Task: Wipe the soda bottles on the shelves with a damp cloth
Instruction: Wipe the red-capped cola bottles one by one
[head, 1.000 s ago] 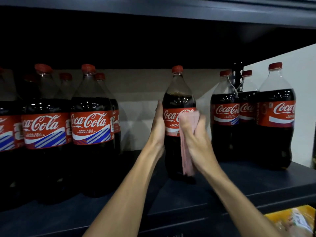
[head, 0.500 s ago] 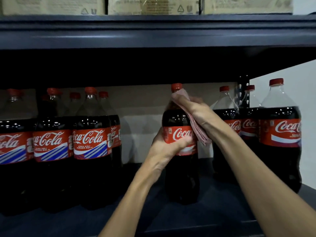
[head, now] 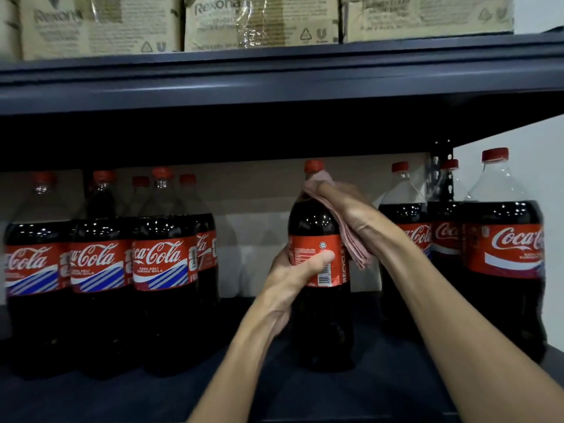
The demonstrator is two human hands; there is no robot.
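Overhead, a dark metal shelf (head: 274, 87) carries brown cardboard boxes (head: 100, 25). On the lower board (head: 305, 392) stand tall, round-shouldered plastic cola bottles with red labels: the left bottles (head: 158, 270) in one cluster, the right bottles (head: 503, 254) in another. Between them, apart from both, the middle bottle (head: 317, 325) stands upright and glossy, barcode side out. The left hand (head: 293, 276) grips its label, thumb across the front. The right hand (head: 351, 209) clasps a folded pink cloth (head: 354, 248) against its shoulder, just under the red cap (head: 313, 166).
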